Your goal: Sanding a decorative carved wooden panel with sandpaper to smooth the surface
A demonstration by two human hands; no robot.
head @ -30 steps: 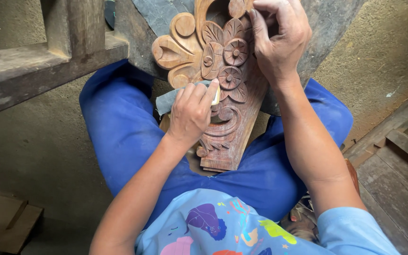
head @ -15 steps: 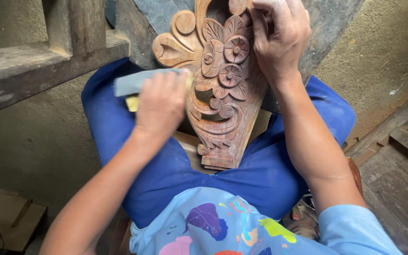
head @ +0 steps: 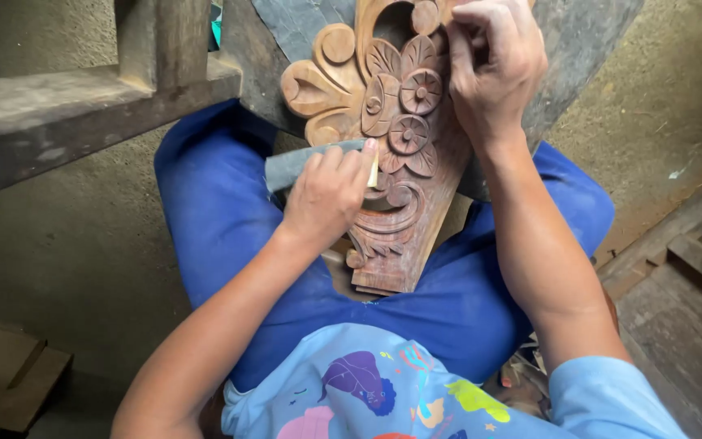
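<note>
My left hand (head: 327, 195) is curled into a loose fist in front of me, knuckles up, its fingers (head: 365, 156) pinched together and pressed forward at the tip. Its forearm runs back toward my body, low and to the left, bare to the elbow. My right hand (head: 493, 69) sits farther out and higher than the left, well apart from it, fingers bent and clamped downward, wrist flexed. That forearm comes back steeply to a light blue sleeve at my right.

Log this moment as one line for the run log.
left hand: presses folded sandpaper on carved wooden panel | right hand: grips panel's upper edge | panel: resting on lap, tilted
</note>
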